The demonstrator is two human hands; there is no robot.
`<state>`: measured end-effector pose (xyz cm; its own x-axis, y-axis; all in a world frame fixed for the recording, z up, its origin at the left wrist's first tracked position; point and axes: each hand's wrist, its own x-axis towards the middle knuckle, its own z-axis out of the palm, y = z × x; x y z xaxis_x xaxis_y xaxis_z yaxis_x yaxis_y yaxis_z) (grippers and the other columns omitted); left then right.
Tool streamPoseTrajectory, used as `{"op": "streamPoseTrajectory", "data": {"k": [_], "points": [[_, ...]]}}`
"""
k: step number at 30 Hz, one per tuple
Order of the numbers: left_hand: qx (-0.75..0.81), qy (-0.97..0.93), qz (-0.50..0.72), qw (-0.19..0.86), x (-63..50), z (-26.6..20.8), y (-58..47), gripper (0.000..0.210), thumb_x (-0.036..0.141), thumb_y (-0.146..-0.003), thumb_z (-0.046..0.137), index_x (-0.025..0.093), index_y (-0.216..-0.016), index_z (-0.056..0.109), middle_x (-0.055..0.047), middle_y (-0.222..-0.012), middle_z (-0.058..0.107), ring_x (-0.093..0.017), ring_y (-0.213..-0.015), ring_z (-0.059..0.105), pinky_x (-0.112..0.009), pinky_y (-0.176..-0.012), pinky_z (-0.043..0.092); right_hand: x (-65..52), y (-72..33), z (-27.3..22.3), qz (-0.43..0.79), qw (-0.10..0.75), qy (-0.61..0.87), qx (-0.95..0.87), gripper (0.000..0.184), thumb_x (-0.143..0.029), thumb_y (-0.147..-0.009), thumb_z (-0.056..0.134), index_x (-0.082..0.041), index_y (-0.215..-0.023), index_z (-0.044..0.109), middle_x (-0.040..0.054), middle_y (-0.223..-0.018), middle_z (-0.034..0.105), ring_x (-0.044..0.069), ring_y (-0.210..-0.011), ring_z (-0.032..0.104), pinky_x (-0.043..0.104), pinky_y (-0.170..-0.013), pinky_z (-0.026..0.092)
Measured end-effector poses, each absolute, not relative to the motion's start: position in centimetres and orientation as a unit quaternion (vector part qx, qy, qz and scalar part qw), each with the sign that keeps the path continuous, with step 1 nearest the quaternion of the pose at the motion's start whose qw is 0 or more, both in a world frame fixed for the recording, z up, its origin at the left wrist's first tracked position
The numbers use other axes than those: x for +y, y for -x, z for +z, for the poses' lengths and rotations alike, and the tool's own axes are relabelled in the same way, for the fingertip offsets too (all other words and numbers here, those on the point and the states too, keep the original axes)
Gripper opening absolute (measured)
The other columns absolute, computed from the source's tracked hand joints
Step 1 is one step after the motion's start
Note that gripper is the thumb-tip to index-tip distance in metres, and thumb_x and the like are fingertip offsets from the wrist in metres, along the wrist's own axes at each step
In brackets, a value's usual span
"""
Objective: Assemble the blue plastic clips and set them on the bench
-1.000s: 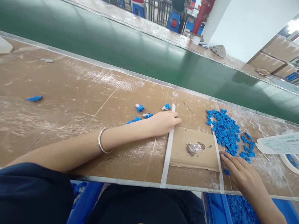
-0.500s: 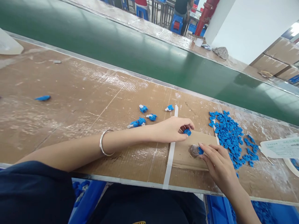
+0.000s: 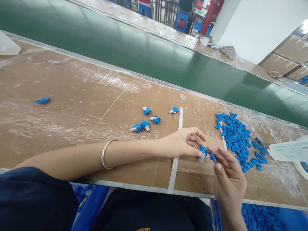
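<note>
My left hand [image 3: 186,142], with a silver bangle on its wrist, pinches a small blue and light grey plastic part [image 3: 202,152] over the cardboard pad. Close on its right, my right hand [image 3: 229,176] grips a small flat blue plastic piece [image 3: 212,157] between thumb and fingers. The two parts are almost side by side; whether they touch I cannot tell. Beneath the hands lies the cardboard pad [image 3: 192,168]. Right of them spreads a heap of loose blue pieces [image 3: 235,138]. Several blue and grey parts [image 3: 156,119] rest on the table to the left.
A white tape strip [image 3: 173,175] crosses the brown table. Beyond it runs a green conveyor belt [image 3: 134,51]. A white labelled container [image 3: 288,150] stands at right, near a thin stick. One blue piece [image 3: 42,100] lies far left. Blue bins [image 3: 276,216] are below the table edge.
My left hand has shifted right and slightly down with its part. My right hand has turned palm-up, bringing its blue piece beside that part. The small round metallic cup between them is now hidden.
</note>
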<state>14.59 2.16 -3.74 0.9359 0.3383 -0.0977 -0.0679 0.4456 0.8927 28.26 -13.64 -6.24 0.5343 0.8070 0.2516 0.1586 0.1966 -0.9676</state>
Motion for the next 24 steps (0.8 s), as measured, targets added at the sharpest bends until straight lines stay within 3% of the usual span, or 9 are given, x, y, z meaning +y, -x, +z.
{"op": "streamPoseTrajectory", "data": {"k": [5, 11, 14, 19, 22, 24], "points": [[0.124, -0.508, 0.118, 0.844, 1.9, -3.9, -14.4, 0.033, 0.003, -0.073, 0.075, 0.014, -0.097, 0.057, -0.006, -0.097, 0.068, -0.013, -0.084, 0.065, -0.029, -0.081, 0.049, -13.3, -27.6, -6.5, 0.194, 0.657, 0.59, -0.428, 0.03, -0.024, -0.091, 0.073, -0.028, -0.12, 0.066, 0.0015, -0.114, 0.069, 0.016, -0.106, 0.066, 0.022, -0.091, 0.055], [0.133, -0.496, 0.124, 0.849, 1.6, -3.7, -14.5, 0.03, -0.002, -0.071, 0.073, 0.013, -0.091, 0.057, -0.005, -0.093, 0.068, -0.012, -0.081, 0.065, -0.029, -0.08, 0.051, -13.3, -27.2, -7.6, 0.048, 0.567, 0.618, -0.543, 0.028, -0.013, -0.093, 0.065, -0.027, -0.117, 0.069, 0.0054, -0.121, 0.065, 0.026, -0.111, 0.063, 0.047, -0.095, 0.055], [0.16, -0.478, 0.131, 0.854, 1.2, -3.7, -14.3, 0.031, -0.002, -0.068, 0.075, 0.014, -0.086, 0.056, -0.003, -0.088, 0.068, -0.012, -0.078, 0.065, -0.028, -0.076, 0.052, -13.4, -26.6, -8.0, -0.024, 0.535, 0.602, -0.592, 0.042, -0.007, -0.094, 0.059, -0.031, -0.128, 0.062, 0.0042, -0.129, 0.06, 0.027, -0.117, 0.058, 0.052, -0.099, 0.051], [0.172, -0.491, 0.131, 0.844, 0.9, -3.4, -14.1, 0.028, -0.003, -0.069, 0.072, 0.014, -0.082, 0.052, -0.001, -0.083, 0.066, -0.012, -0.074, 0.065, -0.028, -0.073, 0.053, -13.8, -25.7, -7.9, 0.007, 0.51, 0.587, -0.629, 0.046, -0.012, -0.098, 0.048, -0.026, -0.141, 0.05, 0.0095, -0.138, 0.052, 0.031, -0.127, 0.05, 0.059, -0.102, 0.046], [0.162, -0.606, 0.11, 0.771, 1.4, -2.7, -13.9, 0.024, 0.0, -0.074, 0.07, 0.014, -0.084, 0.053, -0.001, -0.085, 0.065, -0.013, -0.076, 0.064, -0.027, -0.075, 0.051, -14.1, -26.6, -7.7, 0.018, 0.464, 0.597, -0.654, 0.045, -0.015, -0.1, 0.045, -0.026, -0.143, 0.048, 0.0094, -0.139, 0.052, 0.03, -0.131, 0.045, 0.055, -0.103, 0.046], [0.15, -0.75, 0.098, 0.637, 2.3, -2.1, -13.5, 0.02, 0.001, -0.079, 0.066, 0.015, -0.091, 0.057, -0.001, -0.088, 0.064, -0.015, -0.078, 0.062, -0.028, -0.075, 0.049, -14.3, -28.5, -7.7, -0.007, 0.417, 0.63, -0.655, 0.041, -0.018, -0.101, 0.046, -0.025, -0.142, 0.049, 0.0094, -0.137, 0.054, 0.029, -0.127, 0.049, 0.05, -0.101, 0.047]]}}
